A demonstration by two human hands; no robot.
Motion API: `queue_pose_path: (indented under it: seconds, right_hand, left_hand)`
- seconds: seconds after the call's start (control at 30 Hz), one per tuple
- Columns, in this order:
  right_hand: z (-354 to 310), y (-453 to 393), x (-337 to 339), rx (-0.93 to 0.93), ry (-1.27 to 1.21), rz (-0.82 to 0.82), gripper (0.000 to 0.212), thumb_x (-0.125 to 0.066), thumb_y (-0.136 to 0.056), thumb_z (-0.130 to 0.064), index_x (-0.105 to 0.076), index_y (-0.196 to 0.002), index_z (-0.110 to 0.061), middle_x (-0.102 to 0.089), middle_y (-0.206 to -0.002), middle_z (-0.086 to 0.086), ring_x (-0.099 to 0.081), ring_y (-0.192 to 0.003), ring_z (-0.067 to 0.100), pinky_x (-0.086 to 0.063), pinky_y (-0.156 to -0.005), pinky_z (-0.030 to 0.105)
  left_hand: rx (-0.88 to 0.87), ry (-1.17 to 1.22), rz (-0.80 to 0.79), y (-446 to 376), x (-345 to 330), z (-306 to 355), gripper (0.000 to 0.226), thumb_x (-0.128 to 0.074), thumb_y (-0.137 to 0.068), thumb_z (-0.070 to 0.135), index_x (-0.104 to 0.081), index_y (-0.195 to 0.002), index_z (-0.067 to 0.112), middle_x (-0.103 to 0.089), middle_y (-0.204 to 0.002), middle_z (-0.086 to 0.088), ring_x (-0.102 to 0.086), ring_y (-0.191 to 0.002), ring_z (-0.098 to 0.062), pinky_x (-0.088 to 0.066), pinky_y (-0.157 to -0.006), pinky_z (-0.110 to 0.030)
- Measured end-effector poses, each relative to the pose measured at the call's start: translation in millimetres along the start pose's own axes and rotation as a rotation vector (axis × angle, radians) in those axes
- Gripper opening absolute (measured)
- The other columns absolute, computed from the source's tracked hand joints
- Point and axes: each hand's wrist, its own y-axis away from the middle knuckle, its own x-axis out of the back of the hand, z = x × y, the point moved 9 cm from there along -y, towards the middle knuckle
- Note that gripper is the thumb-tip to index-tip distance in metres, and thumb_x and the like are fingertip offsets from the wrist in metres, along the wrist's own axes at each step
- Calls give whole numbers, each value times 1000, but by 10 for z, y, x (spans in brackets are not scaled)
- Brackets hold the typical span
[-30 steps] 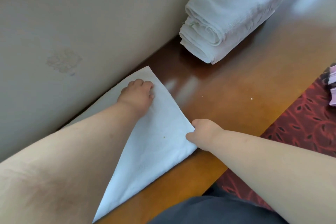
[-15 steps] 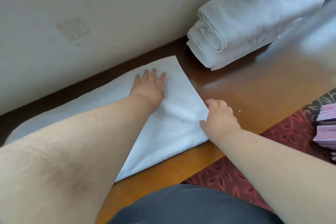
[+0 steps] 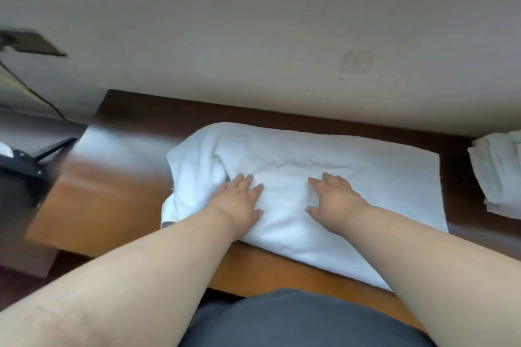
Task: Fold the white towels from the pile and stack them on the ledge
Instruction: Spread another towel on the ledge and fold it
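Note:
A white towel (image 3: 380, 177) lies lengthwise on the brown wooden ledge (image 3: 112, 191), flat at its right end and bunched in folds at its left end. My left hand (image 3: 239, 200) rests palm down on the towel near the bunched part, fingers spread. My right hand (image 3: 335, 200) presses flat on the towel's middle, fingers apart. Neither hand grips the cloth. A stack of folded white towels (image 3: 499, 172) sits on the ledge at the right edge, partly cut off by the frame.
A beige wall (image 3: 253, 36) rises right behind the ledge. At the left, beyond the ledge's end, stand a dark object (image 3: 19, 166) and a thin cable (image 3: 28, 87). My dark grey clothing (image 3: 296, 321) fills the bottom.
The view has swung left, so the folded stack now sits at the far right. Both hands have moved from the towel's right end to its middle and lie flat; the right hand released the corner.

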Motion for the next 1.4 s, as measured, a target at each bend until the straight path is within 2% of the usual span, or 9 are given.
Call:
queue_pose_path:
  seconds: [0.3,0.47,0.67,0.8,0.93,1.03,1.1,1.2,1.4]
  right_hand:
    - [-1726,-553,197,180,140,79,47,-49,-96,-46,-51,-135,-21,-37,-148,3,-38,-132,27,-42,-102,40]
    - [-2637,-991,696,262,82,220,36,-48,-96,-31,-59,-130,-22,-48,-139,3,-46,-123,28,-44,-100,39]
    - [-3153,-1612,622,142,400,-55,94,-69,-85,-37,-11,-158,-32,-33,-156,4,-53,-125,33,-50,-93,39]
    - [-3245,-1723,568,109,634,-171,86,-73,-81,-50,-29,-151,-25,-58,-120,2,-60,-100,28,-52,-84,38]
    - [-3270,-1725,826,150,436,-132,22,-65,-86,-39,-54,-97,-24,-59,-96,-1,-57,-84,20,-49,-71,33]
    - [-3252,-1713,1174,103,150,39,9,-59,-86,-28,-51,-89,-24,-57,-85,-2,-54,-76,18,-42,-62,29]
    - [-3228,-1749,1334,68,27,154,11,-57,-87,-23,-47,-81,-21,-55,-77,0,-51,-70,21,-37,-60,28]
    - [-3126,-1833,1479,-36,-135,278,9,-53,-86,-16,-55,-94,-14,-61,-84,7,-56,-80,26,-45,-72,29]
    - [-3055,-2037,1394,-98,-386,396,14,-54,-91,-11,-54,-104,-17,-56,-100,6,-52,-90,23,-41,-79,28]
  left_hand:
    - [271,363,401,527,5,-1188,63,-36,-98,56,-20,-153,30,-19,-159,0,-17,-145,-22,-14,-117,-38]
    - [646,1045,153,430,-344,-1988,62,-59,-91,49,-37,-140,18,-43,-139,-8,-51,-119,-30,-45,-101,-43]
    - [475,1326,-5,43,-316,-2104,45,-65,-88,33,-53,-128,15,-64,-114,-9,-63,-101,-28,-52,-80,-32]
    - [351,1356,92,10,-213,-2127,48,-51,-91,26,-43,-139,32,-58,-95,1,-57,-75,-16,-37,-56,-25]
    - [263,1456,244,24,-101,-2285,54,-59,-92,33,-32,-138,36,-55,-103,5,-56,-77,-11,-41,-61,-20]
    - [239,1434,41,86,-219,-2308,97,-77,-72,55,-15,-145,39,-52,-120,8,-60,-101,-17,-52,-88,-34]
    - [221,1273,-126,172,-351,-2294,104,-80,-67,56,-17,-147,35,-52,-122,6,-60,-98,-19,-54,-78,-34]
    - [170,1062,-172,159,-398,-2334,59,-65,-81,33,-39,-134,24,-56,-97,5,-57,-75,-15,-41,-53,-25]
    - [418,1469,-185,205,-415,-2889,29,-49,-90,21,-63,-116,21,-69,-106,-3,-66,-95,-25,-56,-83,-35]
